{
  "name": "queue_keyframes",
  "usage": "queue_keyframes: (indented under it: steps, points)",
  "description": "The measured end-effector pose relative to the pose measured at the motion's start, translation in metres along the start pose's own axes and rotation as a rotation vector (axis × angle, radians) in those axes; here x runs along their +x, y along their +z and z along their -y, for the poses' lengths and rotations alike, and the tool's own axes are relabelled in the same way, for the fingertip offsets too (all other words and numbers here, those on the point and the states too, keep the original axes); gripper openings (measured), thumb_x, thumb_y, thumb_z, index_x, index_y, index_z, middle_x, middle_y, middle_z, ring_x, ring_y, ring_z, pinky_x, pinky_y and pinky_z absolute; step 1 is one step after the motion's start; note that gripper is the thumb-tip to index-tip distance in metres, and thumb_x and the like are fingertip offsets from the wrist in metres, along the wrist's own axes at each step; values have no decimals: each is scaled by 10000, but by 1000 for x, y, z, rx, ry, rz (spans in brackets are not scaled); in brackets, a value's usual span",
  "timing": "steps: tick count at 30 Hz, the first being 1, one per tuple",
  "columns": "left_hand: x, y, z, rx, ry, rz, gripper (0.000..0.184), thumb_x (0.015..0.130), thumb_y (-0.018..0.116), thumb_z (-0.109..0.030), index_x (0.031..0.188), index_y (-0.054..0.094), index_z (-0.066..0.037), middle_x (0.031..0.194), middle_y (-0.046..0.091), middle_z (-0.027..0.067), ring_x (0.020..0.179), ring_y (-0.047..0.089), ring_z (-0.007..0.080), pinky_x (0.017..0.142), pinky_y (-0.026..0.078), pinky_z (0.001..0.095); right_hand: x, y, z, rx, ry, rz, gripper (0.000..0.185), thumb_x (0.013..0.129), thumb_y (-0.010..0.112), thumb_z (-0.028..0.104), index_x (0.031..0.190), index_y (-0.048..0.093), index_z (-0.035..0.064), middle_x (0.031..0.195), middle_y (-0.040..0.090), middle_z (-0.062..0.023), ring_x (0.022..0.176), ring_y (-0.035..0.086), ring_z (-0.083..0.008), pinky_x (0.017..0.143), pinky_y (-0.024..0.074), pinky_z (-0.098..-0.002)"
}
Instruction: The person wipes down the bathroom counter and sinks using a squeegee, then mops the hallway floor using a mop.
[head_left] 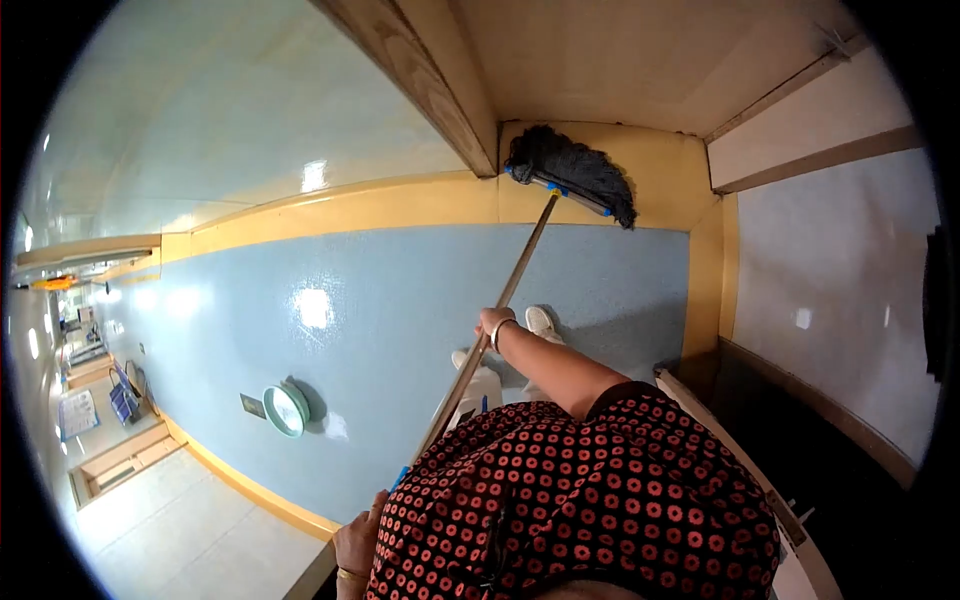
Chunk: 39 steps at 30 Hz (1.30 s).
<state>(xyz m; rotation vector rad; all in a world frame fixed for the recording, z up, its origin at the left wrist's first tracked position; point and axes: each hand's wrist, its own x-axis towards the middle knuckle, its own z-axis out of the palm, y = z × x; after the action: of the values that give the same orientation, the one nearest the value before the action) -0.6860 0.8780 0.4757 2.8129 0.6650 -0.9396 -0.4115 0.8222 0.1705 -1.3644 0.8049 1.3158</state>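
Note:
A long-handled dust mop with a dark shaggy head lies on the yellow floor strip at a doorway. Its metal pole slants down toward my body. My right hand, with a bangle at the wrist, is closed around the middle of the pole. Near the pole's blue upper end, my left hand is closed, partly hidden by my patterned top. My pale shoes stand on the blue-grey floor on either side of the pole.
A round turquoise basin stands on the shiny floor to the left. A wooden door frame rises beside the mop head, and an open door is at my right. Blue chairs stand farther down the corridor.

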Motion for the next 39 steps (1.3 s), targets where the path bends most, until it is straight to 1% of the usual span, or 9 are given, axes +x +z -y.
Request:
queue_keyframes:
  steps: [6, 8, 16, 18, 19, 21, 24, 29, 39]
  points:
    - [3, 10, -22, 28, 108, -138, 506, 704, 414, -154, 1188, 288, -227, 566, 468, 12, 421, 480, 195, 382, 382, 316, 6, -37, -10, 94, 12, -85, 161, 681, 400, 92, 773, 458, -26, 619, 489, -102, 486, 493, -182, 385, 400, -285]
    - [3, 6, -33, 115, 34, 13, 499, 708, 408, -164, 1187, 288, -237, 580, 471, 10, 421, 479, 197, 382, 379, 318, 1, -49, -10, 116, 36, -99, 199, 688, 393, 93, 825, 453, -38, 627, 494, -115, 487, 493, -187, 378, 394, -296]
    - [-2, -10, -79, 210, -11, 36, 487, 672, 490, -152, 1138, 364, -212, 593, 493, 32, 447, 499, 206, 380, 371, 294, 19, -79, -23, 393, 149, -128, 185, 724, 384, 129, 854, 454, 18, 637, 503, -85, 555, 494, -184, 551, 409, -306]
    - [-11, -11, -85, 222, -23, -8, 441, 681, 482, -145, 1111, 397, -194, 590, 490, 36, 429, 484, 203, 368, 361, 291, 50, -83, -36, -621, -64, 165, 208, 778, 339, 204, 809, 495, 71, 695, 520, -27, 643, 506, -114, 671, 409, -271]
    - [-16, -10, -86, 227, -30, -30, 419, 686, 478, -141, 1097, 413, -185, 589, 489, 38, 420, 476, 202, 362, 356, 289, 34, -84, -30, -618, -65, 149, 208, 778, 339, 204, 809, 495, 71, 695, 520, -27, 643, 506, -114, 671, 409, -271]
    - [-22, -10, -88, 237, -43, -74, 377, 695, 470, -133, 1070, 446, -168, 586, 486, 42, 402, 461, 200, 351, 346, 285, -17, -85, -13, 336, 216, -221, 181, 725, 411, 154, 841, 472, 29, 632, 509, -70, 564, 503, -175, 527, 419, -319]
    - [-14, -23, -105, 189, -80, -259, 372, 591, 584, -248, 937, 519, -127, 560, 487, 69, 426, 486, 233, 359, 358, 310, -17, -94, -15, 279, 191, -140, 169, 718, 412, 131, 809, 472, 2, 642, 521, -84, 509, 506, -173, 431, 424, -311]
    - [-31, -32, -85, 106, -119, -175, 411, 499, 638, -195, 883, 524, -101, 564, 499, 78, 443, 492, 247, 389, 372, 326, -39, -72, -49, 92, 175, -18, 154, 706, 407, 100, 765, 468, -29, 652, 534, -115, 439, 498, -172, 337, 413, -288]
    - [-32, -53, -34, 37, -131, -65, 375, 528, 637, -171, 873, 517, -86, 616, 532, 95, 552, 526, 256, 487, 403, 337, -44, -38, -67, 95, 174, 101, 202, 722, 423, 102, 803, 442, -83, 632, 551, -124, 379, 487, -169, 292, 384, -246]
